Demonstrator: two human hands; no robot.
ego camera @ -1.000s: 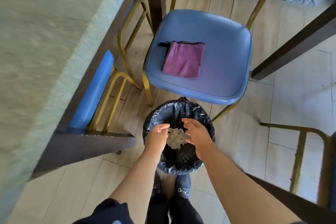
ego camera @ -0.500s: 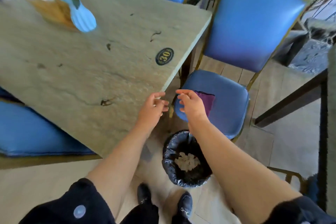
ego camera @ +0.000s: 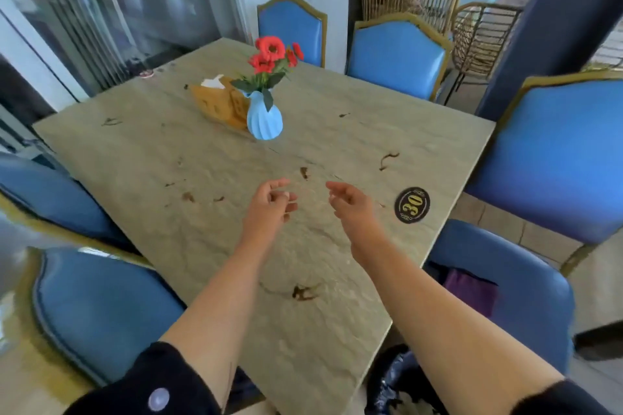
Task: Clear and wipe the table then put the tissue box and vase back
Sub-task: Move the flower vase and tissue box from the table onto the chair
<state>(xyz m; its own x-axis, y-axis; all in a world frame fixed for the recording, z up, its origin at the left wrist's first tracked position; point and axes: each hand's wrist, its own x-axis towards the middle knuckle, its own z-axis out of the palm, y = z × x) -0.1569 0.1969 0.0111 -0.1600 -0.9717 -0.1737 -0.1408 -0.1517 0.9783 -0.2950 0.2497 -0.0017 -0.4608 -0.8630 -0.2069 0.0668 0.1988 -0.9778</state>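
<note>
A stone-look table (ego camera: 209, 158) fills the middle of the head view, with several brown smears and crumbs on it. A ribbed light-blue vase (ego camera: 264, 120) with red flowers stands near its far middle. Right behind the vase lies a tan tissue box (ego camera: 220, 103) with a white tissue sticking out. My left hand (ego camera: 271, 207) and my right hand (ego camera: 350, 204) hover side by side over the near middle of the table. Both hold nothing, with their fingers loosely curled and apart. A purple cloth (ego camera: 472, 291) lies on the blue chair seat at my right.
Blue chairs with gold frames ring the table: two at the far side (ego camera: 396, 59), one at the right (ego camera: 556, 152), two at the left (ego camera: 97, 310). A black-lined bin (ego camera: 392, 386) stands by the table's near right corner. A round "30" plaque (ego camera: 412, 205) sits near my right hand.
My view has lifted from the bin up to the tabletop. Both hands let go of the crumpled tissue over the bin, rose, and now reach out empty over the table.
</note>
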